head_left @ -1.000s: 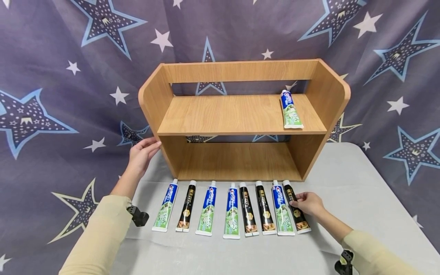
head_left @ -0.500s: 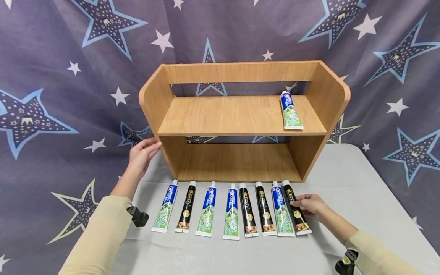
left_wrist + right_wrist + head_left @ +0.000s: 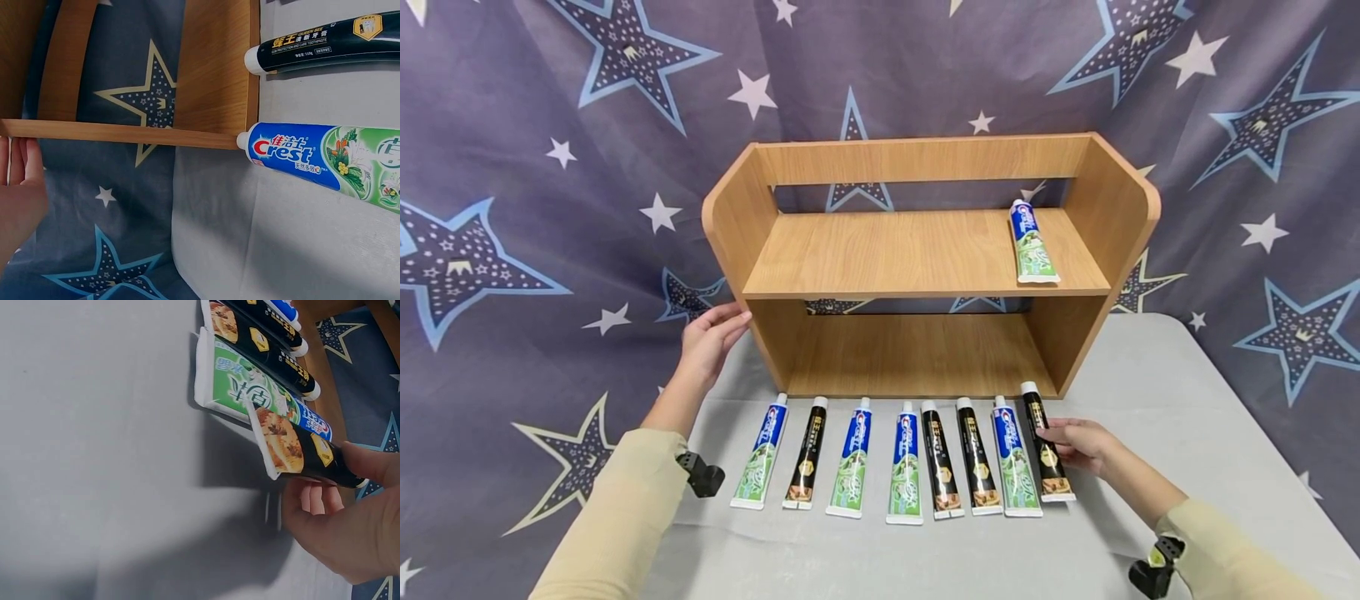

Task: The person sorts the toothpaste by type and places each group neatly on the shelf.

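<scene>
My right hand (image 3: 1086, 444) pinches a black toothpaste tube (image 3: 1051, 477) between thumb and fingers at the right end of a row. In the right wrist view this tube (image 3: 281, 442) is tilted, raised off the cloth, its flat end above the neighbouring Crest toothpaste tube (image 3: 228, 387). Fairly straight fingers of my left hand (image 3: 706, 346) rest against the left side of a wooden shelf (image 3: 880, 250). The left wrist view shows those fingertips at the shelf panel's edge (image 3: 125, 131). One blue-and-green Crest tube (image 3: 1033, 242) lies on the upper board, toward the right.
Blue-and-green Crest tubes (image 3: 762, 454) and black tubes (image 3: 807, 454) lie in a row before the shelf, caps toward it. Grey cloth (image 3: 865, 558) covers the table. A star-patterned curtain (image 3: 587, 292) hangs behind and beside the shelf.
My right hand has lifted the rightmost black tube, shifting it slightly toward the shelf and turning it a little straighter. The left hand stays at the shelf's side.
</scene>
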